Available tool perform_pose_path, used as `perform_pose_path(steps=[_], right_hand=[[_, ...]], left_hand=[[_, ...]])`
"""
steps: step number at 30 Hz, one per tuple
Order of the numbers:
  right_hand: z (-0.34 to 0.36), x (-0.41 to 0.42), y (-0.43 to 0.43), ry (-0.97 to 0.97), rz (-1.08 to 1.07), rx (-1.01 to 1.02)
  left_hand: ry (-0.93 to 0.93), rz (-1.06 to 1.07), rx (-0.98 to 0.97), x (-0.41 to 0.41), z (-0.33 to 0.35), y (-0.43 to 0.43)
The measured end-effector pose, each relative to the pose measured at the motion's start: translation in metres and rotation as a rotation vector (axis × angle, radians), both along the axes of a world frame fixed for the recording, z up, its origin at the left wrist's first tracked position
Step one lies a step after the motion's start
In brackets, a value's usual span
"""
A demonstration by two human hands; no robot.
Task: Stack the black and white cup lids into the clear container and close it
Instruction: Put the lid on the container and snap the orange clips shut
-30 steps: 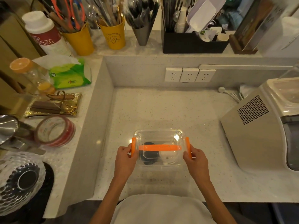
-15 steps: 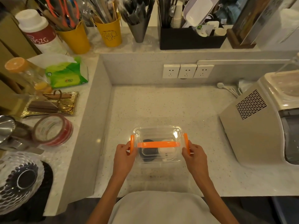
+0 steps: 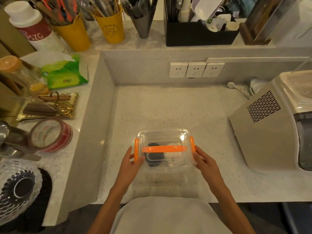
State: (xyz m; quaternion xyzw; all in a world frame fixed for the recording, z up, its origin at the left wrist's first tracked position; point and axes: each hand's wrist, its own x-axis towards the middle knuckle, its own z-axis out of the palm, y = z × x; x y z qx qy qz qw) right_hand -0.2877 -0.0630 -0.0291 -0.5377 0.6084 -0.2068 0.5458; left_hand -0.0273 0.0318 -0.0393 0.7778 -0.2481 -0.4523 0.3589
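- Head view: clear container (image 3: 164, 139) sits lidded near the counter's (image 3: 168, 107) front edge, black lid (image 3: 154, 157) and white lid (image 3: 173, 155) inside
- My left hand (image 3: 130, 163) and right hand (image 3: 205, 162) press its orange side clasps, fingers loosely curled
- Open counter behind it; beige machine (image 3: 263, 132) stands well right

Both bare forearms reach up from the bottom edge of the frame, converging toward the lower centre. The left hand (image 3: 130, 160) sits left of centre, fingers extended upward and loosely curved, thumb angled inward to the right. The right hand (image 3: 205, 160) mirrors it right of centre, fingers together and pointing up-left, palm turned inward.
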Motion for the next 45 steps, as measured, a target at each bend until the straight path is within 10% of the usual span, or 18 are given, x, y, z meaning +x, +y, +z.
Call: perform_pose_path(steps=[23,45], right_hand=[[-0.022,0.172,-0.169,-0.427,-0.043,0.217],[-0.019,0.242,-0.240,-0.448,-0.132,0.171]], left_hand=[[0.303,0.581,-0.315,0.116,-0.011,-0.160],[0.199,0.469,-0.254,0.187,-0.021,-0.244]])
